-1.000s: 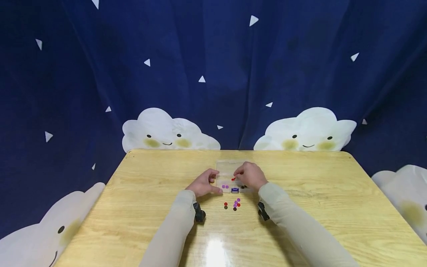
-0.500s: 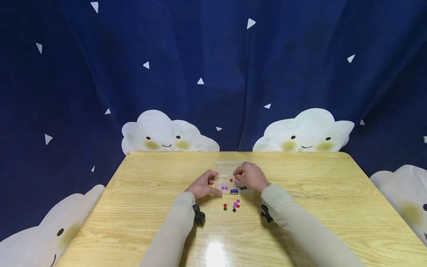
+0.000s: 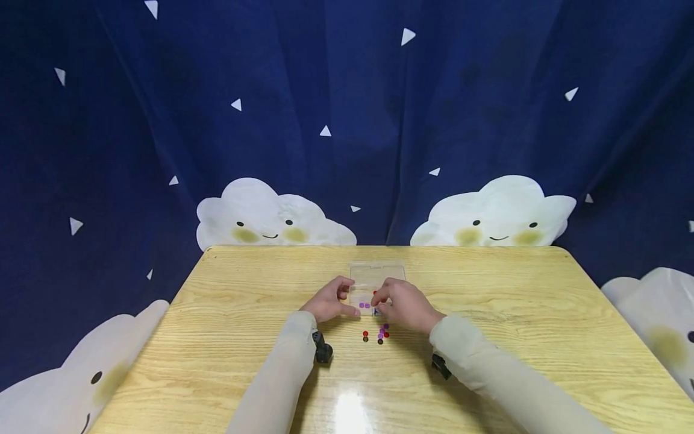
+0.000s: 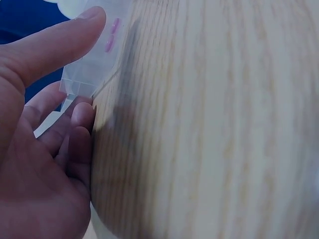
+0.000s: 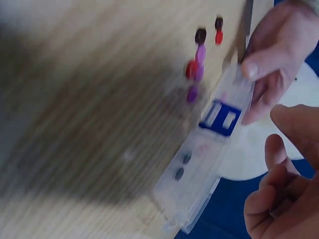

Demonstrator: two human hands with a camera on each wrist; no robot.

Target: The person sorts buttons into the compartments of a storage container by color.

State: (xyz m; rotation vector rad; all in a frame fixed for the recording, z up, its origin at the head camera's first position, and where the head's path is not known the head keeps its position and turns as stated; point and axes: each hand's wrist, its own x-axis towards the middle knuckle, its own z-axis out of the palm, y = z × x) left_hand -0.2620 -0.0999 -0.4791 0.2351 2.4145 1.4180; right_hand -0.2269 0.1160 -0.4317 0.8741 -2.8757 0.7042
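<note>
A small clear plastic box (image 3: 376, 283) with compartments lies mid-table, its lid open flat behind it. My left hand (image 3: 341, 298) grips its left end, thumb (image 4: 55, 42) on top and fingers (image 4: 75, 129) curled against the side. Inside lie two purple beads (image 3: 364, 305), a red bead (image 3: 374, 293) and dark beads (image 5: 182, 167). My right hand (image 3: 382, 300) hovers over the box's front by the blue latch (image 5: 222, 117), fingers (image 5: 284, 184) loosely curled with nothing seen in them. Several loose red, purple and dark beads (image 3: 379, 334) lie just in front of the box.
The wooden table (image 3: 244, 337) is glossy, with a glare patch near the front edge. A dark blue curtain with white clouds (image 3: 271, 214) hangs behind and around it. Black wrist-worn cameras (image 3: 323, 349) sit on both sleeves.
My right hand let go of a red bead into the box and drew back toward me, over the box's front edge. The left hand kept its hold.
</note>
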